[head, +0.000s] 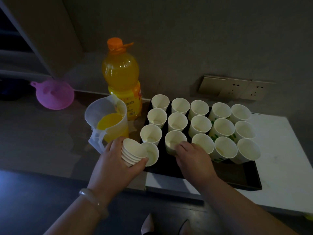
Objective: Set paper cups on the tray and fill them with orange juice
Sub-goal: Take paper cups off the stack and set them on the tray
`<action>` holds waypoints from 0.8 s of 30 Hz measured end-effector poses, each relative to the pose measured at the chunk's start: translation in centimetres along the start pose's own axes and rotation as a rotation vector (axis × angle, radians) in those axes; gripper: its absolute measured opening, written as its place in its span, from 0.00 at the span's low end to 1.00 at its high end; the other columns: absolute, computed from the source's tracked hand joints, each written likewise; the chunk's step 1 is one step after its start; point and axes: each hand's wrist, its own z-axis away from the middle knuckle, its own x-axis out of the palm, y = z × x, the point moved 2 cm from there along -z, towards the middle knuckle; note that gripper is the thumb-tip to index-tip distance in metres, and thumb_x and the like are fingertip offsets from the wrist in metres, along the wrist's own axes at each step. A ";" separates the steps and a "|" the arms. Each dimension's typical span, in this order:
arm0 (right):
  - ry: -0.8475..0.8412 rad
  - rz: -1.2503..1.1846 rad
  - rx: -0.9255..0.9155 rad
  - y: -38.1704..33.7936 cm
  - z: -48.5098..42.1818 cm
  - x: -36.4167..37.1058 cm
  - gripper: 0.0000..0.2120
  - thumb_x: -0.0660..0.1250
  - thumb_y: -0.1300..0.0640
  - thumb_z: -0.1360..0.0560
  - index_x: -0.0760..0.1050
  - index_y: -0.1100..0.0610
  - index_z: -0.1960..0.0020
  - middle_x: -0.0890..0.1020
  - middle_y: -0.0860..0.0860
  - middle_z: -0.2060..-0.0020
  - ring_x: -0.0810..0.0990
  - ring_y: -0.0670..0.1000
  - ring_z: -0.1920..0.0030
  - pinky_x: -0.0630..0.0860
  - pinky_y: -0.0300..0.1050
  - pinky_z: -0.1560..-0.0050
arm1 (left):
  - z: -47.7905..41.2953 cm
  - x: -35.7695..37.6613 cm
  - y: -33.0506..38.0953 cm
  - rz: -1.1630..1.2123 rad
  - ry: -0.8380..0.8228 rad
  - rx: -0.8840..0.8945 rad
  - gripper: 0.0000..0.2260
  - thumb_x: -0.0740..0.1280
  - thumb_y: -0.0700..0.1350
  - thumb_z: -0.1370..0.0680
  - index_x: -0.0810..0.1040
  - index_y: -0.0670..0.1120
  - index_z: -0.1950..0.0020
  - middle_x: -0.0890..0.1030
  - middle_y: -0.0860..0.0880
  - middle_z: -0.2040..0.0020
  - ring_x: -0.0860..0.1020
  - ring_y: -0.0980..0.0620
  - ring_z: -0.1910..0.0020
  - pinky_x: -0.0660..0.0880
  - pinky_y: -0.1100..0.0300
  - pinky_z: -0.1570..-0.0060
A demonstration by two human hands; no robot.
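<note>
The left hand (115, 165) grips a tilted stack of cups (133, 152) at the tray's (237, 177) near left corner. The right hand (194, 160) curls round a front cup (174, 141), hiding its lower wall. Beyond, in dim light, a jug (108, 122) of juice partly hides the bottle (121, 73).

A kitchen-like counter (42, 133) with wall sockets (237, 89), funnel (54, 94), juice bottle (122, 78).
</note>
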 end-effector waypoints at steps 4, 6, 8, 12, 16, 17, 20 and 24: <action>-0.038 0.049 0.011 0.2 -1.1 -0.1 0.16 0.79 0.66 0.46 0.76 0.56 0.65 0.76 0.52 0.69 0.75 0.55 0.73 0.66 0.43 0.77 | -0.2 0.3 0.3 -0.002 0.001 -0.004 0.27 0.75 0.61 0.39 0.70 0.55 0.44 0.74 0.56 0.50 0.74 0.57 0.53 0.69 0.64 0.60; -0.038 0.051 0.000 0.2 -1.4 -0.1 0.16 0.79 0.66 0.48 0.76 0.56 0.66 0.76 0.52 0.70 0.75 0.54 0.74 0.67 0.42 0.77 | -0.2 0.3 0.3 -0.008 -0.004 0.000 0.28 0.75 0.61 0.39 0.71 0.54 0.44 0.74 0.56 0.49 0.74 0.56 0.53 0.70 0.63 0.59; -0.036 0.050 -0.013 0.3 -1.5 -0.1 0.16 0.79 0.67 0.48 0.75 0.55 0.67 0.76 0.52 0.70 0.74 0.54 0.73 0.66 0.42 0.77 | -0.3 0.3 0.2 -0.010 -0.002 -0.005 0.28 0.76 0.60 0.38 0.71 0.53 0.43 0.75 0.55 0.49 0.74 0.56 0.52 0.71 0.62 0.57; -0.039 0.019 -0.009 0.5 -1.2 0.0 0.16 0.79 0.66 0.46 0.75 0.55 0.65 0.76 0.51 0.70 0.74 0.54 0.73 0.65 0.42 0.75 | -0.2 0.3 0.3 -0.017 -0.005 -0.004 0.29 0.75 0.61 0.38 0.71 0.53 0.43 0.75 0.55 0.49 0.74 0.56 0.53 0.71 0.62 0.58; -0.015 -0.065 0.021 0.1 -0.6 -0.3 0.14 0.78 0.58 0.37 0.77 0.57 0.54 0.79 0.52 0.59 0.77 0.56 0.66 0.73 0.48 0.72 | -0.1 0.3 0.4 -0.015 -0.003 -0.001 0.28 0.75 0.61 0.38 0.70 0.55 0.44 0.74 0.56 0.49 0.74 0.57 0.53 0.69 0.64 0.60; 0.002 -0.083 0.020 -0.2 -0.7 -0.7 0.15 0.76 0.56 0.35 0.78 0.57 0.51 0.80 0.53 0.56 0.78 0.56 0.64 0.75 0.50 0.70 | -0.2 0.3 0.3 -0.016 -0.005 -0.001 0.28 0.75 0.61 0.38 0.70 0.55 0.44 0.74 0.56 0.49 0.74 0.57 0.53 0.69 0.64 0.60; 0.022 -0.113 -0.047 -1.3 -2.4 -1.7 0.15 0.73 0.56 0.30 0.79 0.56 0.44 0.81 0.52 0.49 0.79 0.56 0.57 0.78 0.50 0.62 | -0.1 0.3 0.3 -0.022 -0.010 0.001 0.28 0.76 0.61 0.38 0.70 0.55 0.43 0.74 0.56 0.49 0.74 0.57 0.53 0.70 0.64 0.59; -0.120 -0.110 -0.159 -2.2 -5.7 -1.2 0.09 0.68 0.60 0.29 0.80 0.56 0.50 0.81 0.52 0.52 0.77 0.58 0.57 0.75 0.49 0.62 | 0.1 0.5 0.7 -0.002 -0.012 -0.001 0.26 0.77 0.58 0.37 0.68 0.58 0.45 0.73 0.58 0.49 0.73 0.58 0.53 0.68 0.68 0.61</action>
